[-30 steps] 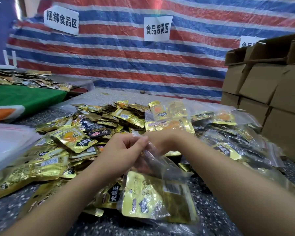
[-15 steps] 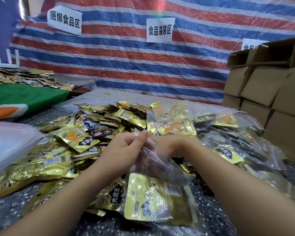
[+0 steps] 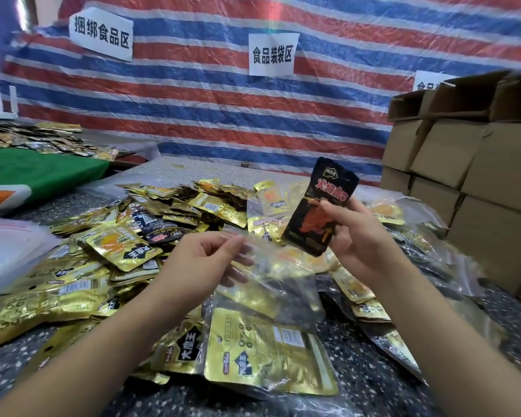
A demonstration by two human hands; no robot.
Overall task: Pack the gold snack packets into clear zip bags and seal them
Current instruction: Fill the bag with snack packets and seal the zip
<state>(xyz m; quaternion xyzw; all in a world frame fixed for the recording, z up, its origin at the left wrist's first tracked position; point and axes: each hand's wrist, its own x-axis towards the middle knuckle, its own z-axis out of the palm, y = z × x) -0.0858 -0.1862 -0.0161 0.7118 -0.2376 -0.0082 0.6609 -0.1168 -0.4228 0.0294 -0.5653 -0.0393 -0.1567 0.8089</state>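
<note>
A clear zip bag (image 3: 271, 302) hangs in front of me with a gold snack packet (image 3: 268, 353) in its lower part. My left hand (image 3: 202, 263) pinches the bag's top edge at the left. Raised above the bag's mouth, my right hand (image 3: 355, 239) grips a black snack packet (image 3: 319, 206) with red lettering, holding it upright. A heap of loose gold snack packets (image 3: 97, 260) covers the speckled table (image 3: 373, 386) to the left and behind.
Filled clear bags (image 3: 427, 245) lie to the right of the heap. Stacked cardboard boxes (image 3: 469, 176) stand at the right edge. A pile of empty clear bags (image 3: 6, 251) lies at the left. A green table (image 3: 36, 173) with more packets is at the far left.
Both hands were together at the bag's mouth. My right hand has since left the bag and risen to the right, holding a black packet. My left hand still holds the bag's edge.
</note>
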